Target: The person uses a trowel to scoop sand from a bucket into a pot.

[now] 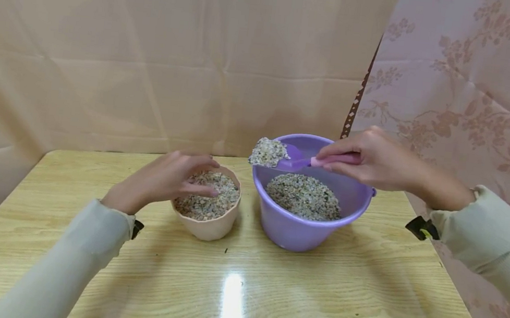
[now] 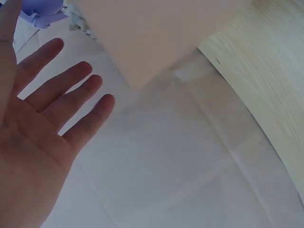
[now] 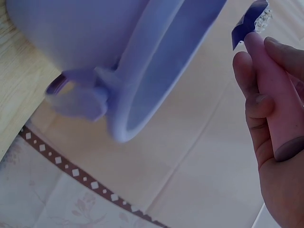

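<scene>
My right hand (image 1: pixel 373 159) grips the pink handle (image 3: pixel 278 102) of a small purple hand trowel (image 1: pixel 294 163). Its blade, heaped with pale gravel (image 1: pixel 267 152), is held level over the left part of the rim of a purple bucket (image 1: pixel 294 231). More gravel (image 1: pixel 305 196) lies inside that bucket. To its left stands a peach-coloured pot (image 1: pixel 209 230), also filled with gravel (image 1: pixel 204 206). My left hand (image 1: pixel 172 178) hovers at the pot's left side with fingers spread and loosely bent. In the left wrist view its palm (image 2: pixel 35 137) holds nothing.
Pot and bucket stand side by side towards the back of a wooden table (image 1: pixel 165 285). A beige cloth (image 1: pixel 177 55) hangs behind, and a flowered cloth (image 1: pixel 479 100) hangs at the right. Small dark specks lie on the tabletop.
</scene>
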`<state>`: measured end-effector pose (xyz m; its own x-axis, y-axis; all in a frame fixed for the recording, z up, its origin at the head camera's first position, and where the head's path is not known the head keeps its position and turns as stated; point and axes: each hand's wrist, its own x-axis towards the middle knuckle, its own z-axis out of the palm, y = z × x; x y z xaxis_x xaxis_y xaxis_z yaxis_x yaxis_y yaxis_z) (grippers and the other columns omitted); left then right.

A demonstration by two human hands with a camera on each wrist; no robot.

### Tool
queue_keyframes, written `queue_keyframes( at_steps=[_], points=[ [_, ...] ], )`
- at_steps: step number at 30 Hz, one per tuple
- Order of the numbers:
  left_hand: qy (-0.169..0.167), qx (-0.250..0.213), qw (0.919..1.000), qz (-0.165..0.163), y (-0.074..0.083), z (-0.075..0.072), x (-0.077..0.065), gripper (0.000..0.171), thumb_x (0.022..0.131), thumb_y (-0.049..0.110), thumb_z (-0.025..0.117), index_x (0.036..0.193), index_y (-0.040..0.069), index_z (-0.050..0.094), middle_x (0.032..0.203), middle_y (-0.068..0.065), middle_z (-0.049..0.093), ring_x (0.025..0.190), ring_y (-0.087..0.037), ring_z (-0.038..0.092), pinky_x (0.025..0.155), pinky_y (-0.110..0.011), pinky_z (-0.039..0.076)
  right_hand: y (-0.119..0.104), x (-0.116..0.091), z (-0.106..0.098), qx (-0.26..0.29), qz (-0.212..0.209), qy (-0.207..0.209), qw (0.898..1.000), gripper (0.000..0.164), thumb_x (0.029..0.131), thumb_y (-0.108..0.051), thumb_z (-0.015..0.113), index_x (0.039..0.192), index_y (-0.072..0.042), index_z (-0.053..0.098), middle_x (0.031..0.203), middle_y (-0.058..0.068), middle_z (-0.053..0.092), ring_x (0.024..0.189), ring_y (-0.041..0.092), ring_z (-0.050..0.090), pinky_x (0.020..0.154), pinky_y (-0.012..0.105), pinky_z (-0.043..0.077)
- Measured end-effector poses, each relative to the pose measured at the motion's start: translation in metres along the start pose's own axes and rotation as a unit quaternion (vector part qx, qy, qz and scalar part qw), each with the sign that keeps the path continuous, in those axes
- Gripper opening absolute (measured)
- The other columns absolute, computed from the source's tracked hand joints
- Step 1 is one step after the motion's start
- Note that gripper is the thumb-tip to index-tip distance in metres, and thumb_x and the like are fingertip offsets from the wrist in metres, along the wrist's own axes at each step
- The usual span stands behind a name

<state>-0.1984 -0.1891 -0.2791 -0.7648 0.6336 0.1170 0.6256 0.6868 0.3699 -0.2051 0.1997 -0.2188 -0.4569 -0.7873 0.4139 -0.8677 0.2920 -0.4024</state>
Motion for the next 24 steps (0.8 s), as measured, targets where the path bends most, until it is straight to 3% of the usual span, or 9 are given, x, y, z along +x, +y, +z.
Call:
queue_keyframes(
  at_steps=[6, 11, 18, 24],
  points=[
    [-0.012, 0.025, 0.9996, -0.007, -0.007, 0.000, -0.009, 0.071, 0.075, 0.053, 0.082, 0.127, 0.008, 0.066, 0.117, -0.004, 0.070, 0.093, -0.019, 0.065, 0.084, -0.043, 0.052, -0.005, 0.011, 0.004, -0.006, -0.003, -0.009, 1.000, 0.022, 0.082, 0.005, 0.077, 0.102, -0.003, 0.077, 0.094, 0.003, 0.077, 0.076, -0.001, 0.070, 0.057, 0.017, 0.053],
    [-0.017, 0.023, 0.9994, -0.020, -0.012, 0.003, -0.017, 0.079, 0.069, 0.058, 0.083, 0.129, 0.011, 0.065, 0.111, -0.001, 0.070, 0.083, -0.019, 0.058, 0.079, -0.040, 0.049, -0.007, 0.018, 0.007, -0.015, -0.012, -0.011, 1.000, 0.020, 0.082, 0.003, 0.078, 0.101, -0.004, 0.077, 0.093, 0.001, 0.077, 0.072, -0.003, 0.068, 0.056, 0.016, 0.052],
    [-0.008, 0.014, 0.9994, -0.032, -0.020, 0.002, -0.029, 0.088, 0.065, 0.066, 0.081, 0.130, 0.010, 0.064, 0.129, -0.007, 0.066, 0.118, -0.028, 0.061, 0.095, -0.051, 0.048, -0.012, 0.025, 0.011, -0.017, -0.017, -0.023, 0.999, 0.016, 0.085, -0.005, 0.078, 0.101, -0.007, 0.078, 0.087, -0.004, 0.076, 0.061, -0.007, 0.061, 0.050, 0.016, 0.047],
    [0.000, 0.020, 0.9989, -0.042, -0.023, 0.003, -0.036, 0.084, 0.064, 0.067, 0.081, 0.125, 0.010, 0.067, 0.128, -0.009, 0.066, 0.116, -0.031, 0.063, 0.093, -0.052, 0.050, -0.014, 0.033, 0.016, -0.006, -0.031, -0.026, 0.999, 0.015, 0.086, -0.007, 0.077, 0.101, -0.006, 0.077, 0.086, -0.001, 0.076, 0.058, -0.006, 0.061, 0.048, 0.016, 0.046]
  ],
)
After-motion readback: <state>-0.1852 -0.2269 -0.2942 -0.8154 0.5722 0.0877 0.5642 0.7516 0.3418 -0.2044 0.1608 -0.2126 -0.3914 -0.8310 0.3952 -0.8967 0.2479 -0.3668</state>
